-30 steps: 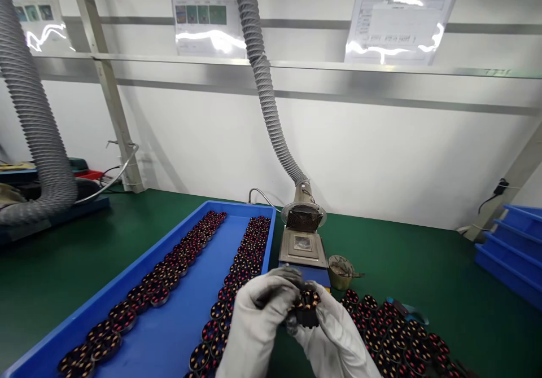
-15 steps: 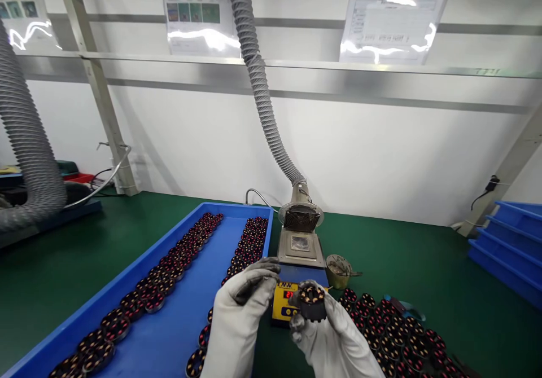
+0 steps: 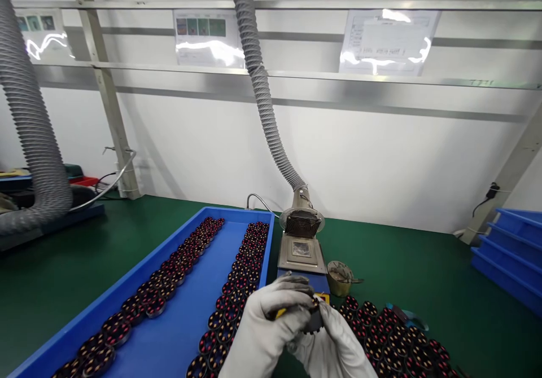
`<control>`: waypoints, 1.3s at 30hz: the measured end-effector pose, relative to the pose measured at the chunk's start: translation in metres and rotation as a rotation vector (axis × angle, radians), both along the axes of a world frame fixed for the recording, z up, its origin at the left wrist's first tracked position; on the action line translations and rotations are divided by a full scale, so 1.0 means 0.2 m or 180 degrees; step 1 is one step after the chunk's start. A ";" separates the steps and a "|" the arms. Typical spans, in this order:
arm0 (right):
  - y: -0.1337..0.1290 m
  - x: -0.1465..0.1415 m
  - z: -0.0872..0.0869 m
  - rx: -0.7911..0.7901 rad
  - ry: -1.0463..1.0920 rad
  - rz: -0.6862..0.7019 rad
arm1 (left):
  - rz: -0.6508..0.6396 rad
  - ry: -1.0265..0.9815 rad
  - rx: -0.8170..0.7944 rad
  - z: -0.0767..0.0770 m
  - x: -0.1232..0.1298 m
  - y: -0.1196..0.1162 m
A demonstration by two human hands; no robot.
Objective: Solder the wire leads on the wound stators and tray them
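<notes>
A small round black part (image 3: 314,320) with copper-coloured spots on its top is held up in front of the yellow-faced unit, partly covered by fingers. My right hand (image 3: 334,338), in a white glove with darkened fingertips, grips it from the right and below. From the left, my left hand (image 3: 282,313), also gloved, closes its fingers on the same part; its fingertips partly hide the contact. Just behind the hands stands a metal solder pot (image 3: 301,251) on a blue base, its yellow front mostly covered by my left hand.
A long blue tray (image 3: 169,321) on the left holds rows of similar round parts. More parts (image 3: 393,338) lie loose at right. A small cup (image 3: 339,279) stands beside the pot, under a grey hose (image 3: 265,96). Blue trays (image 3: 512,248) are stacked far right.
My left hand has moved right and closed on the round black part in my right hand, covering the yellow display. The view has tilted up slightly.
</notes>
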State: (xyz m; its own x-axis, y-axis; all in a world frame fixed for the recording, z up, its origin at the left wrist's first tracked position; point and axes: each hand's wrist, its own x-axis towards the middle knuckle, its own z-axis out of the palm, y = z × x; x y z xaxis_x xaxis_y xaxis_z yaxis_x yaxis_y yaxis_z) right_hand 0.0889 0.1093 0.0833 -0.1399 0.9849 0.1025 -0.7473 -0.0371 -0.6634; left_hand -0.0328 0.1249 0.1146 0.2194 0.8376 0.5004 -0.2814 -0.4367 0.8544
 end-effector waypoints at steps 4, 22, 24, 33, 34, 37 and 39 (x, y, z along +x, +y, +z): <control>0.02 0.00 -0.04 -0.0007 -0.0169 -0.0135 | 0.0276 -0.0718 -0.0360 -0.03 -0.01 0.01; -0.10 -0.07 -0.05 0.1289 -0.1649 -0.3193 | 0.0122 -0.0228 -0.0536 -0.02 -0.07 -0.02; -0.10 -0.08 -0.07 0.1760 -0.2211 -0.3630 | -0.0474 -0.0141 -0.0820 -0.03 -0.03 -0.02; -0.09 -0.06 -0.10 0.2402 -0.3250 -0.4105 | 0.0060 -0.1900 -0.1489 -0.05 0.08 -0.04; -0.09 -0.05 -0.10 0.2363 -0.3188 -0.4157 | 0.0302 -0.1894 -0.1361 -0.04 0.05 -0.03; -0.08 -0.03 -0.09 0.2391 -0.3104 -0.4247 | 0.0294 -0.1068 -0.1077 -0.02 -0.02 0.00; -0.08 -0.03 -0.09 0.2518 -0.3129 -0.4260 | -0.0102 -0.0452 -0.1143 -0.02 -0.03 -0.01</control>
